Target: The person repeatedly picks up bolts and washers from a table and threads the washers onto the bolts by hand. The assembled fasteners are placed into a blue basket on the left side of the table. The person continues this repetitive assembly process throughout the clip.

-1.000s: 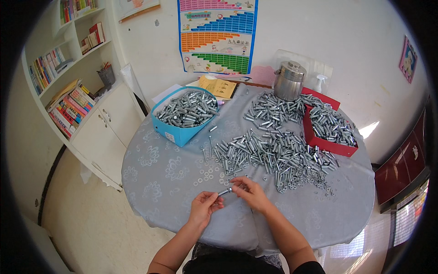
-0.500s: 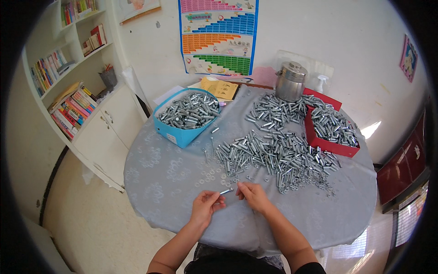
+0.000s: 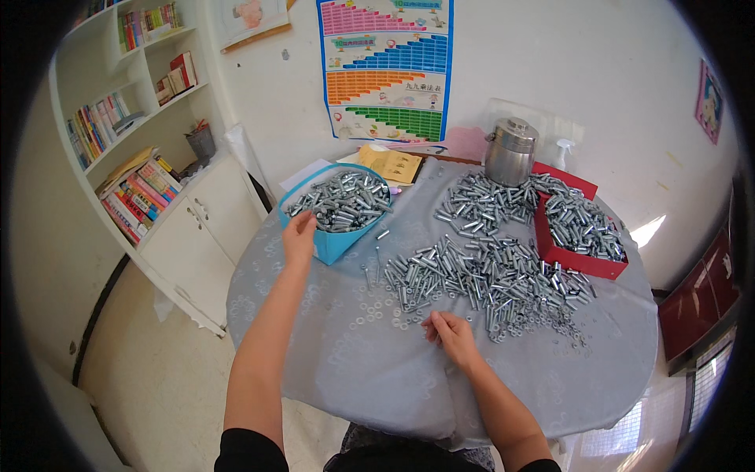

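Observation:
My left hand [image 3: 299, 238] is at the front left rim of the blue box [image 3: 336, 248], its fingers bent together at the edge. Whether a bolt is between them is hidden. Shiny metal bolts [image 3: 346, 200] with sleeves are heaped in that box. Over the near part of the grey tablecloth, my right hand [image 3: 450, 334] has its fingers curled with thumb and forefinger close; anything inside is too small to make out. Just beyond it spreads a big pile of loose bolts [image 3: 472, 271]. Flat washers [image 3: 373, 309] lie left of the right hand, and small nuts [image 3: 562, 326] to its right.
A red box [image 3: 582, 263] full of bolts stands at the right, beside a steel canister [image 3: 511, 153] and a spray bottle [image 3: 564, 155]. Yellow papers [image 3: 391, 164] lie behind the blue box. A white bookshelf [image 3: 185, 236] stands to the left, and a chart [image 3: 387, 75] hangs on the wall.
My left hand has moved from the near middle of the table, where it held a bolt, forward and left to the blue box. My right hand stays near its place. The view has shifted slightly.

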{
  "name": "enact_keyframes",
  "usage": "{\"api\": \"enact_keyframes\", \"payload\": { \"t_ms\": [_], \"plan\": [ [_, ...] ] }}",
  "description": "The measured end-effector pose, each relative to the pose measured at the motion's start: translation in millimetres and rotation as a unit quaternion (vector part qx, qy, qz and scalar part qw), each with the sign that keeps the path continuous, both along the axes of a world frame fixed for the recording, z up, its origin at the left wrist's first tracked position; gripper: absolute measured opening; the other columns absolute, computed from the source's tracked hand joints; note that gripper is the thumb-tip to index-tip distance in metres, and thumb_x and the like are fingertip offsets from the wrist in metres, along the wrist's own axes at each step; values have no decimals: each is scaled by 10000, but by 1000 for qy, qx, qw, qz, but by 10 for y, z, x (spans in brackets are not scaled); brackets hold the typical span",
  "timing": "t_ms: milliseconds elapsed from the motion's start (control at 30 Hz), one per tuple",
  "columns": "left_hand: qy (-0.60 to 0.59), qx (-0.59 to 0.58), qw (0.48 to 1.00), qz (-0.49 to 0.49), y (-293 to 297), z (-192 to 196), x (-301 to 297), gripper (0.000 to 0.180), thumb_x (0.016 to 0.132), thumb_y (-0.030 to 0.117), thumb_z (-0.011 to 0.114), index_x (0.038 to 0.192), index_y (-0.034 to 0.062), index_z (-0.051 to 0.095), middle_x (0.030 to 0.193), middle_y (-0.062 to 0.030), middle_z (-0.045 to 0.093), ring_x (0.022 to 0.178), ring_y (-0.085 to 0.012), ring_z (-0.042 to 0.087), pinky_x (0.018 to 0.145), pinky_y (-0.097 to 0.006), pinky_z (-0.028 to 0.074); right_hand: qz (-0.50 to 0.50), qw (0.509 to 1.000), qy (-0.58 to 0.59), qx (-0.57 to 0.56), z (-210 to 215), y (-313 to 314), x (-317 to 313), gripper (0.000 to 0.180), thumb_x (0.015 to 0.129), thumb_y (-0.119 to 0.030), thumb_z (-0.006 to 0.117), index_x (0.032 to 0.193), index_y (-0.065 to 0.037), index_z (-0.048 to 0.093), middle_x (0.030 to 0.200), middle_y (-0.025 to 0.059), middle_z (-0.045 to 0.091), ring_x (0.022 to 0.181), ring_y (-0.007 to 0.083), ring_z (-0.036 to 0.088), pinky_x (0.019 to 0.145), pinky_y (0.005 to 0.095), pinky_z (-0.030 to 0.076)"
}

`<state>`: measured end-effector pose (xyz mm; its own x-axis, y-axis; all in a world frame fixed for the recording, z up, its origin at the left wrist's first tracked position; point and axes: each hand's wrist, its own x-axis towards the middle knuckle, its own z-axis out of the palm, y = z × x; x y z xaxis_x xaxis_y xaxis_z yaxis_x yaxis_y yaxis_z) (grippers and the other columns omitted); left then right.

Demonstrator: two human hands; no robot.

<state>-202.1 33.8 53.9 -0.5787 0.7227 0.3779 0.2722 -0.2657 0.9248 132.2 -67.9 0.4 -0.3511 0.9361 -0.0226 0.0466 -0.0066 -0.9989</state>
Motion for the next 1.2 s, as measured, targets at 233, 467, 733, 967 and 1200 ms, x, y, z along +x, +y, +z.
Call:
{"api": "enact_keyframes", "payload": {
  "t_ms": [233, 467, 733, 967, 1200],
  "plan": [
    [204, -104, 963, -144, -639, -480, 702, 125, 766, 115, 622, 862, 38, 644, 758, -108, 635, 676, -178, 594, 597, -283, 447, -87, 995, -1, 44, -113, 106, 43, 314, 917, -250, 462, 824, 4, 620, 643, 17, 568, 590, 68, 511, 536, 200, 401],
    [314, -242, 910, -122, -757, -389, 1470, 387, 700, 380, 681, 795, 11, 614, 695, -133, 605, 625, -274, 578, 572, -354, 452, -104, 988, -77, 78, -197, 157, 107, 267, 881, -252, 518, 867, -10, 631, 675, 59, 626, 617, 110, 588, 576, 235, 452],
    [243, -234, 930, -147, -602, -721, 1515, 338, 643, 271, 737, 747, 10, 549, 611, -106, 554, 558, -249, 536, 512, -353, 412, -86, 988, -101, 82, -135, 111, 103, 232, 876, -206, 540, 912, 12, 613, 698, 34, 605, 634, 76, 543, 588, 213, 439],
    [147, -144, 946, -249, -1003, -638, 1646, 162, 715, 100, 678, 752, 4, 553, 581, -63, 530, 510, -129, 480, 470, -276, 378, -89, 976, -132, 150, -100, 34, 25, 224, 840, -187, 582, 1013, -46, 605, 772, 57, 628, 636, 101, 558, 593, 238, 454],
    [105, -93, 981, -136, -1119, -688, 1660, 155, 742, 105, 664, 753, -19, 572, 591, -67, 532, 506, -126, 477, 482, -267, 386, -75, 960, -187, 196, -64, 3, 35, 246, 791, -189, 599, 1019, -101, 615, 846, 79, 617, 674, 219, 596, 627, 310, 472]
  ]
}}
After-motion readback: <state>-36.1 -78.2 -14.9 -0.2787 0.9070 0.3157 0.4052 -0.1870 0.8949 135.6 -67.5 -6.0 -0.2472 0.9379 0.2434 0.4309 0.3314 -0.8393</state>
